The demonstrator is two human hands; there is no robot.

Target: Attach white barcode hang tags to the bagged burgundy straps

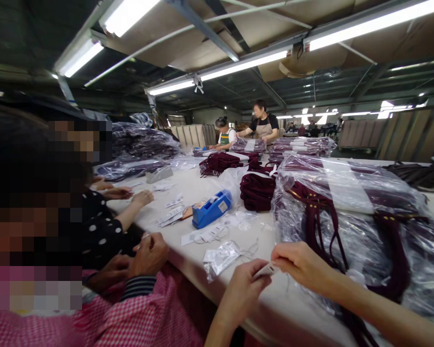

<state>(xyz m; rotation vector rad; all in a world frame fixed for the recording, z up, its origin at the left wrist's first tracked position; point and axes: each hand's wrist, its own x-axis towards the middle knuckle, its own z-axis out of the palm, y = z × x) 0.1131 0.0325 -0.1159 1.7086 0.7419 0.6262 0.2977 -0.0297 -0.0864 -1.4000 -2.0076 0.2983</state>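
Note:
Between my two hands, over the near edge of the table, is a small white tag (266, 271) with dark printed marks. My left hand (243, 288) pinches its left end between thumb and fingers. At the tag's upper right end, the closed fingertips of my right hand (304, 265) grip it too. Just beyond my hands lie a clear plastic packet (221, 258) and thin loose strings (251, 248). To the right of my right hand, maroon garments (320, 212) with brass-coloured eyelets and long straps are stacked in clear plastic.
A blue tape dispenser (211, 210) stands mid-table near white tags (206, 235). Folded maroon garments (257, 191) lie behind it. Co-workers sit close on my left, one in a pink checked sleeve (130, 303); two people (264, 126) work across the table. Plastic-wrapped bundles (141, 140) are piled far left.

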